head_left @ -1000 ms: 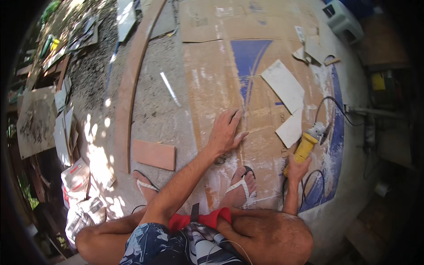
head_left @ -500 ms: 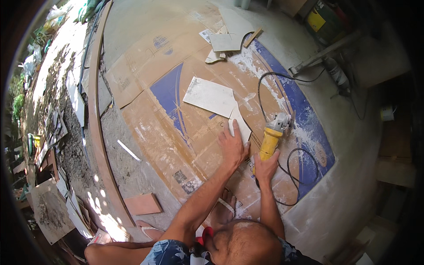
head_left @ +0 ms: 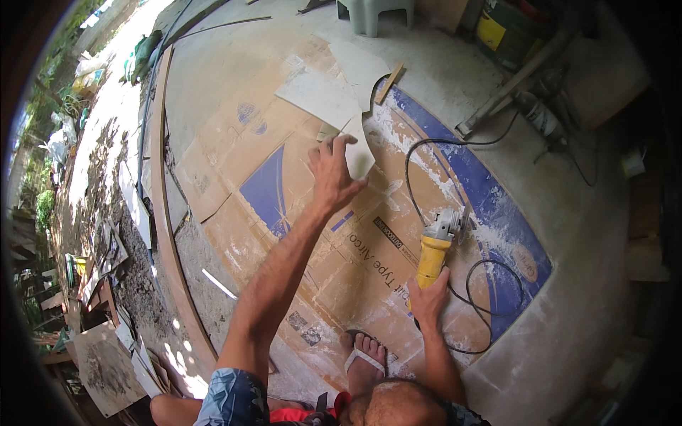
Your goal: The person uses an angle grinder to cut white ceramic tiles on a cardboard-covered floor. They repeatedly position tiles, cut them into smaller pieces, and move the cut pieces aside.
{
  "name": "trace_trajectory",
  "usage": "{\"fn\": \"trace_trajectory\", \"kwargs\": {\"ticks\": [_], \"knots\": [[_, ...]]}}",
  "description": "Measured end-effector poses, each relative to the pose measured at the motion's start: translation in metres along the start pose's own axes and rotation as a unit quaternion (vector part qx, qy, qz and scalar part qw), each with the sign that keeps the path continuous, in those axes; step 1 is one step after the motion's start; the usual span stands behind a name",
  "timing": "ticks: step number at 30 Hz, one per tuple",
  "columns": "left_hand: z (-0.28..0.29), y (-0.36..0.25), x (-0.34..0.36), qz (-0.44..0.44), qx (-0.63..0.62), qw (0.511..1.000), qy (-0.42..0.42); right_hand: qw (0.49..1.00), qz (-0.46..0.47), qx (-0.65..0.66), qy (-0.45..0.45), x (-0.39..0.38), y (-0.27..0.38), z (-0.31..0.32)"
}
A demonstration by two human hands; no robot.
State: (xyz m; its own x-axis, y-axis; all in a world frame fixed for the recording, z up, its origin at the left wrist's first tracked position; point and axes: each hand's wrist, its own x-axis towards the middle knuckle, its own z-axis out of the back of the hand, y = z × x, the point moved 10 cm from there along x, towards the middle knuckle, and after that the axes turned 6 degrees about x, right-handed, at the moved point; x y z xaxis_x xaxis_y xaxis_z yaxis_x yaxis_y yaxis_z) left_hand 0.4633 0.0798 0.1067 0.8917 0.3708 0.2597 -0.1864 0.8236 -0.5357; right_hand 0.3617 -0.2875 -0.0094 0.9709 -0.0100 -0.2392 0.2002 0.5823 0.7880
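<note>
My left hand (head_left: 332, 172) reaches forward over the cardboard with its fingers and thumb spread apart. Just beyond it is a narrow white tile piece (head_left: 361, 145), whose near end looks blurred; whether a fingertip touches it, I cannot tell. A larger white tile piece (head_left: 317, 96) lies at the far side of the cardboard, next to other pieces. In my right hand (head_left: 428, 292) is the yellow body of an angle grinder (head_left: 433, 259), gripped near its rear end. The grinder's metal head points away from me, resting on or close to the cardboard.
Flattened cardboard (head_left: 291, 206) with white dust covers the floor. A black cord (head_left: 410, 170) loops around the grinder. A wood strip (head_left: 389, 84) lies beyond, near a pale green stool (head_left: 374, 15). A long board (head_left: 162, 192) runs along the left, beside tile scraps (head_left: 106, 369).
My left hand has moved forward, and its fingers have spread. Both white tile pieces have shifted from the middle to the far pile. My right hand still holds the grinder.
</note>
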Motion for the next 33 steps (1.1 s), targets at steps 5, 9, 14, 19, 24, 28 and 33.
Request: {"fn": "trace_trajectory", "kwargs": {"ticks": [5,9,14,19,24,28,33], "knots": [[-0.004,0.031,0.096,0.006,0.161,0.987,0.011,0.999,0.049,0.01,-0.011,-0.003,0.006,-0.009],[-0.031,0.032,0.061,0.017,0.217,0.97,0.107,0.998,0.041,-0.031,-0.02,0.0,0.002,0.0],[0.008,0.114,-0.042,0.033,0.212,0.958,0.192,0.993,0.087,-0.08,0.011,0.004,0.011,-0.008],[0.13,0.254,-0.225,0.105,0.304,0.858,0.402,0.964,0.111,-0.218,0.1,0.0,0.046,-0.04],[0.289,0.309,-0.395,0.282,0.347,0.747,0.492,0.918,0.204,-0.339,0.027,0.011,0.069,-0.048],[0.339,0.319,-0.598,0.431,0.252,0.721,0.48,0.911,0.301,-0.272,0.078,-0.051,0.107,-0.096],[0.367,0.321,-0.753,0.577,0.184,0.732,0.313,0.883,0.371,-0.208,0.2,-0.137,0.13,-0.173]]}}
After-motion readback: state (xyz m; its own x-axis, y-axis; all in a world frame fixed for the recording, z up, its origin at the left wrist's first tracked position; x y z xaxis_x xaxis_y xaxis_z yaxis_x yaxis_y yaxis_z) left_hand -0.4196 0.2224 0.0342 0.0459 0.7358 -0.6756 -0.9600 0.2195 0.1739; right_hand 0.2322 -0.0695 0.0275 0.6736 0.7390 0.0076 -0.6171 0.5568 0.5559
